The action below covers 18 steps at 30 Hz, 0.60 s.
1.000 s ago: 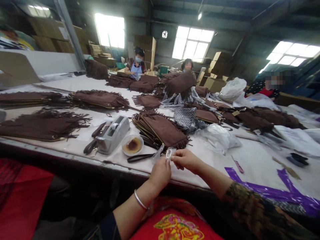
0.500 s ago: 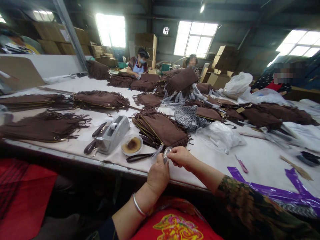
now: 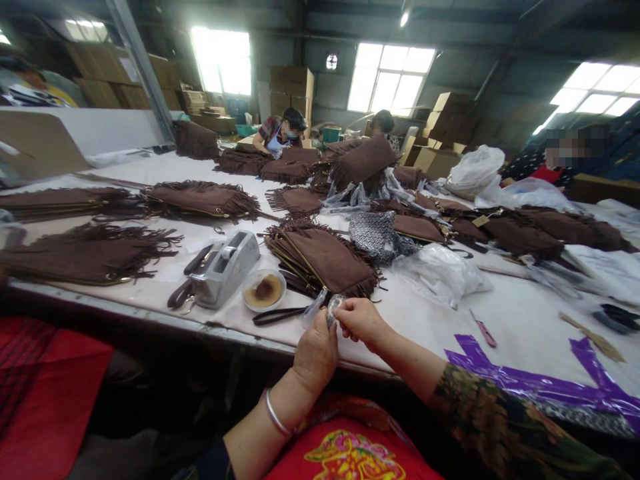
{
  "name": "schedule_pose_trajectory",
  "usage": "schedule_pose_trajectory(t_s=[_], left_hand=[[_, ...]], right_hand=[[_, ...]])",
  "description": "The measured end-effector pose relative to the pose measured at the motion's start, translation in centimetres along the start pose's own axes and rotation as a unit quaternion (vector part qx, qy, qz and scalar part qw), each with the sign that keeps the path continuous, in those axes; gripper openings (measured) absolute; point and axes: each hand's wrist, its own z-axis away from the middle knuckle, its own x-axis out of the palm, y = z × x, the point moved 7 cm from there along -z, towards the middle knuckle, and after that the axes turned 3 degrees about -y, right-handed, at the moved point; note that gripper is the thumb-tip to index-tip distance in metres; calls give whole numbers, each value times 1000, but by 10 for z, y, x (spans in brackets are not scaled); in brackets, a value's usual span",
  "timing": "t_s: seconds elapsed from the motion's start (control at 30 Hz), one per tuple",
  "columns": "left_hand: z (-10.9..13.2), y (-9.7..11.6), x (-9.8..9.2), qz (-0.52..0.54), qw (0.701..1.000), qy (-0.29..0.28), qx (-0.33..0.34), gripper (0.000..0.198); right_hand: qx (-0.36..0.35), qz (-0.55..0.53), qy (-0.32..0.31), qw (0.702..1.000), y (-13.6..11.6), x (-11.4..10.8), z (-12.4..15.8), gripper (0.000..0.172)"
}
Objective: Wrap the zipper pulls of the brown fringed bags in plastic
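Close together at the table's front edge, my left hand (image 3: 316, 348) and my right hand (image 3: 361, 320) are both closed on a small piece of clear plastic (image 3: 335, 304). The fingers of my right hand pinch it; those of my left hand grip its lower side. Whether it is tape or film I cannot tell. Just left of it, a plastic-wrapped end (image 3: 315, 308) and a dark strap (image 3: 280, 313) lie by my left hand. Behind my hands rests a stack of brown fringed bags (image 3: 330, 257) with gold zippers.
Left of the bags stand a grey tape dispenser (image 3: 225, 270) and a white bowl (image 3: 264, 291) with a brownish sponge-like filling. A pink cutter (image 3: 484, 331), a brush (image 3: 595, 337), purple tape (image 3: 530, 380) and crumpled plastic bags (image 3: 445, 275) lie rightward. Co-workers (image 3: 280, 133) sit across the table.
My right hand has shifted very slightly, still pinching the clear plastic. My left hand stays nearly in place. Across the table, a co-worker's head has bent lower and to the right.
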Motion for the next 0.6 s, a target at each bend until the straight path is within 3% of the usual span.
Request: schedule_pose_trajectory(t_s=[0.1,0.27,0.4,0.5,0.6], left_hand=[[-4,2,-4,14,1000,-16,1,22],[-12,4,-10,67,997,-44,3,26],[-15,1,-9,152,986,-58,-44,27],[-14,-4,-1,268,955,-74,-104,29],[-11,-7,8,380,906,-85,-165,28]], right_hand=[[-10,-8,1,1000,0,-1,4,20],[-56,37,-4,998,7,-7,8,14],[-154,151,28,976,-4,-14,17,17],[-188,208,60,958,-10,-15,24,20],[-136,174,63,973,3,-13,20,20]])
